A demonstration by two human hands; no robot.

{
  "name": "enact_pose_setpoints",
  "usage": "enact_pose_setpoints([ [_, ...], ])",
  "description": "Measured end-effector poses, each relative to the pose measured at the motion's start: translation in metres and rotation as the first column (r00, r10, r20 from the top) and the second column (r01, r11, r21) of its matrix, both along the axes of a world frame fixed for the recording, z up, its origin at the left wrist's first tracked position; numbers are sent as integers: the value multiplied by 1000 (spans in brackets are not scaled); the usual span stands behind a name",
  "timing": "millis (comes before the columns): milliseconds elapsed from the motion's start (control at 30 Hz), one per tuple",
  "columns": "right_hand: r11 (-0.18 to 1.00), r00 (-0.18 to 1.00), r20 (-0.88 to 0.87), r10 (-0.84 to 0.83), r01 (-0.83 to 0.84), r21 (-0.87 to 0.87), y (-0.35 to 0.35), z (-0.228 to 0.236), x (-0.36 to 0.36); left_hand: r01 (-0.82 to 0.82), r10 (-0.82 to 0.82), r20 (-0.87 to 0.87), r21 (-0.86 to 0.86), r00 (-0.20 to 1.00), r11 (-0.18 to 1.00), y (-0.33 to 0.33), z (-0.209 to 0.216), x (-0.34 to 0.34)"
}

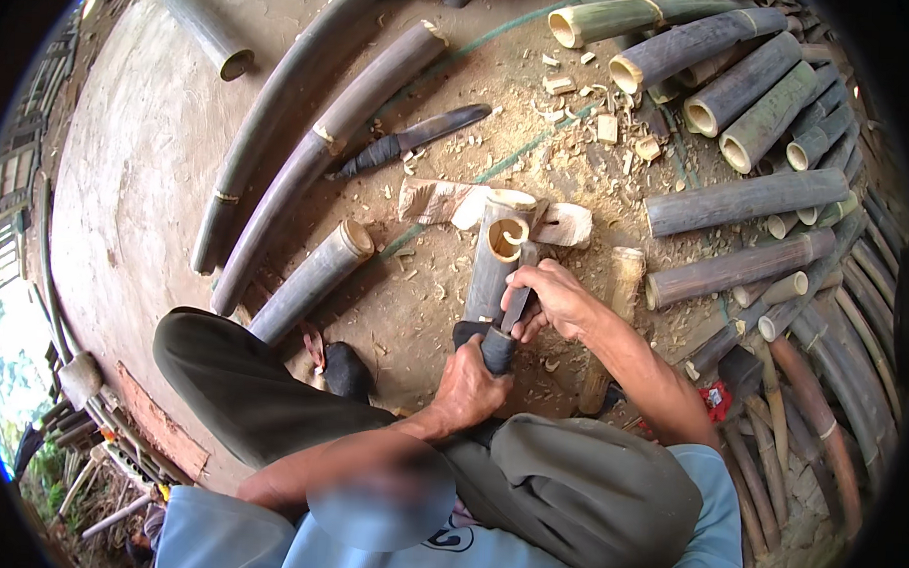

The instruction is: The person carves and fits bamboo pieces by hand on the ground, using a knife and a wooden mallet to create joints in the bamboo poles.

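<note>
Upright bamboo tube just above both hands: left hand fisted round knife handle, right hand pinching blade.

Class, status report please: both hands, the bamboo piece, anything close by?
Left hand shut on dark knife handle. Right hand pressing the blade against short hollow bamboo tube. Second long dark knife lies beyond, apart.
</note>
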State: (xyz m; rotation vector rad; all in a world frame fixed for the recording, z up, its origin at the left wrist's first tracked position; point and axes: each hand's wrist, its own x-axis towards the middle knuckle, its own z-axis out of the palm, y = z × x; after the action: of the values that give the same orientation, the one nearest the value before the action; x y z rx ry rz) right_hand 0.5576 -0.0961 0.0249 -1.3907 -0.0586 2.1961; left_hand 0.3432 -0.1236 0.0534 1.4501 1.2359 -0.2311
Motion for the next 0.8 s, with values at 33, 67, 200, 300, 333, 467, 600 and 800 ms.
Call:
enact_pose_setpoints([
  [33, 995, 995, -31, -97, 98, 13, -9, -5, -5, 59, -58, -28, 36, 998, 998, 9, 6, 5],
  [67, 981, 980, -65, -190, 192, 26, -18, -9, -11, 324, -309, -131, 116, 942, 939, 33, 12, -10],
  [200, 733, 552, -534, -640, 646, -211, -18, -6, -74, 866, -745, -444, 209, 498, 455, 176, 92, 13],
  [300, 638, 416, -586, -695, 732, -238, -18, -1, -88, 915, -836, -377, 221, 398, 336, 208, 103, 27],
  [333, 648, 450, -558, -698, 728, -223, -19, -2, -85, 929, -867, -340, 196, 364, 313, 210, 102, 31],
  [467, 824, 718, -422, -553, 545, -153, -24, -7, -52, 739, -700, -281, 55, 657, 671, 156, 67, -4],
  [600, 994, 990, -85, -112, 113, -4, -13, -3, 1, 259, -255, -169, -1, 952, 966, 37, 30, 6],
  [800, 999, 931, 364, -25, 33, -14, -13, 23, -30, -3, 4, 37, -43, 999, 999, 13, 3, -6],
])
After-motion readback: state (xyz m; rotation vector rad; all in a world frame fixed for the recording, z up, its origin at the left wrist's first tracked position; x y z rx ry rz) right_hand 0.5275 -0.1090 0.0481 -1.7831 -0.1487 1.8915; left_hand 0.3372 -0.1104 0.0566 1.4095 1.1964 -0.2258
